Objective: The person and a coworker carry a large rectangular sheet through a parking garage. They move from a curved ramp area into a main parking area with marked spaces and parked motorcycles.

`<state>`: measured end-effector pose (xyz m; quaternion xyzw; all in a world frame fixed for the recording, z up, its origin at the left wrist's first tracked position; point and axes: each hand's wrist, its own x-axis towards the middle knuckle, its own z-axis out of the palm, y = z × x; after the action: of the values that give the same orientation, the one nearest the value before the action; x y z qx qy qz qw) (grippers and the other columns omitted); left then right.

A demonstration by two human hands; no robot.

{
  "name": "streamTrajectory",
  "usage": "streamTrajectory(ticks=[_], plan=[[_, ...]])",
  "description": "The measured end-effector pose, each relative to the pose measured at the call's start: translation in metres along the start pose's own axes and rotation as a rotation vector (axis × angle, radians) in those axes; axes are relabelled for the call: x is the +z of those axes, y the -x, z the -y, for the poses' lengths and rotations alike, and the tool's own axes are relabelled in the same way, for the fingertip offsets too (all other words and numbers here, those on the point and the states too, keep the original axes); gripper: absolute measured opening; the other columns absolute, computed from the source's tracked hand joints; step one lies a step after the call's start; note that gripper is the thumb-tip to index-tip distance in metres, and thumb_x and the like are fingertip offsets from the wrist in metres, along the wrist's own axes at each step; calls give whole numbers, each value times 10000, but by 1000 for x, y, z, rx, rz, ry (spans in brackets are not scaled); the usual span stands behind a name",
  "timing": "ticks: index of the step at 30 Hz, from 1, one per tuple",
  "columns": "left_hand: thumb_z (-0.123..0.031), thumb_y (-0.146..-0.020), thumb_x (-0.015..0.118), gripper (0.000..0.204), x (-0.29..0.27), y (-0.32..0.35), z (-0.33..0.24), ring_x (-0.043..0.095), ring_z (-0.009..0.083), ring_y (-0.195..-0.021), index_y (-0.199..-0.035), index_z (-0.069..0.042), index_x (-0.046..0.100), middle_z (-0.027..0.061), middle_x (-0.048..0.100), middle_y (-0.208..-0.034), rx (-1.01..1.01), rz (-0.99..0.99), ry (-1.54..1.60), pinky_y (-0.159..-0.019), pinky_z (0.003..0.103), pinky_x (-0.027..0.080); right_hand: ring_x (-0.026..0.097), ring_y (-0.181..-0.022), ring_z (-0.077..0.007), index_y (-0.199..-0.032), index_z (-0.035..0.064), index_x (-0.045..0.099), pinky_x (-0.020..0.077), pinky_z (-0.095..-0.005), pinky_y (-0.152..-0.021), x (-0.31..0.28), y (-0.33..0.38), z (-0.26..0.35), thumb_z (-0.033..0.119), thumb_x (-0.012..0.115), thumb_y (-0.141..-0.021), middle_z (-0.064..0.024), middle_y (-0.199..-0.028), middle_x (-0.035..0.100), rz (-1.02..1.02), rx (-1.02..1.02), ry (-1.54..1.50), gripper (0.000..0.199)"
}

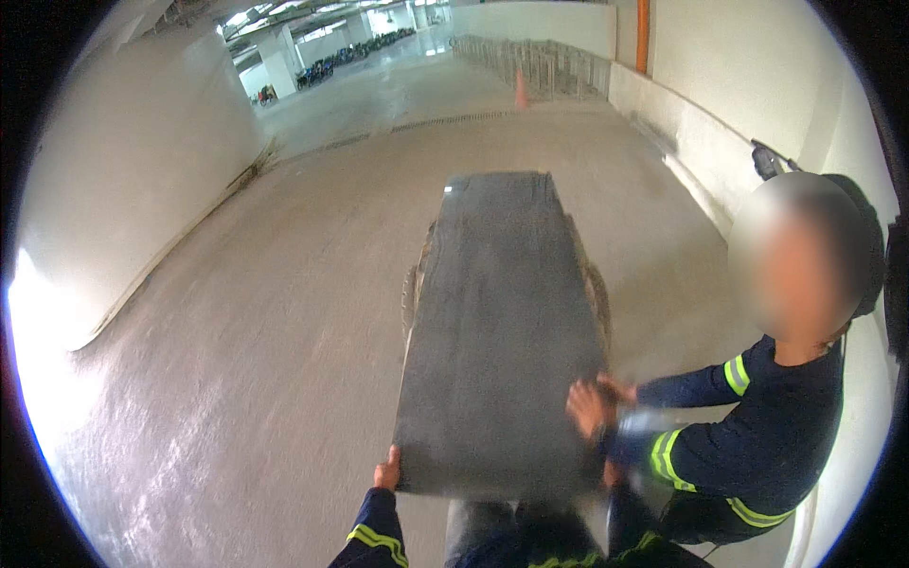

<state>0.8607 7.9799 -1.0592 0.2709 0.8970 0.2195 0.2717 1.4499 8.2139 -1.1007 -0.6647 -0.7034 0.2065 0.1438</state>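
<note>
A long, flat dark grey slab (497, 341) stretches away in front of me, its near end close to my body. My left hand (386, 470) is closed on its near left corner, thumb along the edge. At the near right edge my right hand (614, 472) is closed on the slab too, partly covered by a co-worker's arm. Wheels (599, 293) show beyond the slab's long sides; whatever carries them is mostly hidden underneath. The co-worker's hand (591, 409) lies on the slab's right edge, with their other hand (619, 387) just beyond it.
A co-worker (757, 426) in a dark top with reflective bands stands close on my right, beside a pale wall (748, 85). Another wall (142, 180) runs along the left. Farther ahead are a floor drain (445, 121), an orange cone (521, 89), metal railings (559, 71) and parked motorcycles (327, 68).
</note>
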Motion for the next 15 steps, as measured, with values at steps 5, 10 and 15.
streamTrajectory(ticks=[5,10,15], plan=[[-711,-944,260,835,-27,-21,4,583,439,-1139,-1230,-11,615,324,636,-1116,-249,76,100,-997,481,415,396,-1329,-369,-1391,25,450,322,-448,-1110,32,24,26,318,403,-1019,-178,-1440,446,-1,45,-33,476],[-313,-999,422,432,-9,-72,28,670,431,-701,-1407,-172,429,253,675,-830,264,21,-129,-597,504,526,263,-1450,-341,-1512,111,332,286,-479,-1154,68,-12,19,468,363,-1009,-105,-1597,254,-37,-16,-74,618],[-282,-998,418,472,-4,-122,38,668,442,-679,-1460,-242,328,270,657,-766,570,-183,-338,-554,524,520,545,-1187,-318,-1359,12,508,452,-417,-957,82,-50,19,327,450,-1008,-164,-1338,555,61,42,157,475]])
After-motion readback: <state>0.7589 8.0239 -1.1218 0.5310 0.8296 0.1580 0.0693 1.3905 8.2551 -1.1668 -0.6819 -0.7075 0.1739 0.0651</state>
